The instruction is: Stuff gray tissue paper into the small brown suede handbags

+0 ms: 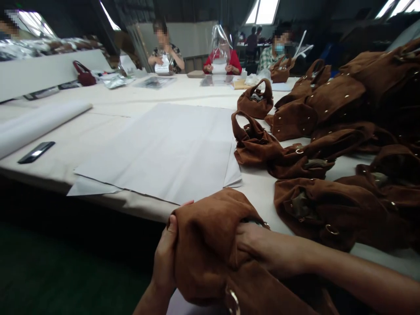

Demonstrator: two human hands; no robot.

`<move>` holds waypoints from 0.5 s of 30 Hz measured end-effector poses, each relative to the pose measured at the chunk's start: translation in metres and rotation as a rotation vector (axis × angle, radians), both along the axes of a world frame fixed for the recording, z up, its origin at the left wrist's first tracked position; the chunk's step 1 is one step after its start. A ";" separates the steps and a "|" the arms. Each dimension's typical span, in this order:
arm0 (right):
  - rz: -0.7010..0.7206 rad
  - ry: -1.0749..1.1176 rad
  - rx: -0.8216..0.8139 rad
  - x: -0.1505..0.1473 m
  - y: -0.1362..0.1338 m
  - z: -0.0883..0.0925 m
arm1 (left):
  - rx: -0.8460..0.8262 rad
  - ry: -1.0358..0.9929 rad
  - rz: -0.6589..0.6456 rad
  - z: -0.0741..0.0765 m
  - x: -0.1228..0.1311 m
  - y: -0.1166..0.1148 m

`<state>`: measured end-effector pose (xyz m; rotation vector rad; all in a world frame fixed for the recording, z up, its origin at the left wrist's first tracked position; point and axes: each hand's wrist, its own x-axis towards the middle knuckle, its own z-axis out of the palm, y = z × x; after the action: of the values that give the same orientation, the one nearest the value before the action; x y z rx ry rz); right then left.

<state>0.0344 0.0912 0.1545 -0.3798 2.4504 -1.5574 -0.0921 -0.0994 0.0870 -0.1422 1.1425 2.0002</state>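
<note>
A brown suede-like handbag point(210, 245) with gold-coloured rings is held up at the table's front edge. My left hand point(166, 251) grips its left end, thumb on the near side and a fingertip showing over the top. My right hand point(251, 240) reaches into the bag's opening from the right; its fingers are hidden inside, so what they touch cannot be seen. Just beyond the bag, a stack of large white paper sheets point(164, 148) lies on the table.
Brown handbags point(331, 103) are heaped along the right side. A dark phone point(36, 152) and a white roll point(42, 124) lie at left. Across the table point(108, 98), several people sit, one holding up a clear plastic bag point(220, 43). A dark red bag point(83, 73) stands far left.
</note>
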 end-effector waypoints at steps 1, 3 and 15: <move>-0.036 -0.115 -0.160 -0.002 0.002 -0.001 | -0.033 0.054 0.011 0.000 0.001 0.000; -0.146 -0.312 -0.489 -0.004 0.003 -0.005 | -0.081 0.141 0.028 -0.002 0.002 0.000; -0.461 -0.538 -1.105 -0.018 -0.033 -0.034 | 0.028 0.050 0.004 -0.019 -0.009 0.003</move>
<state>0.0159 0.0580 0.1208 0.4510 1.1406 -2.6450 -0.1010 -0.0961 0.0685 -0.0804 1.1460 2.0323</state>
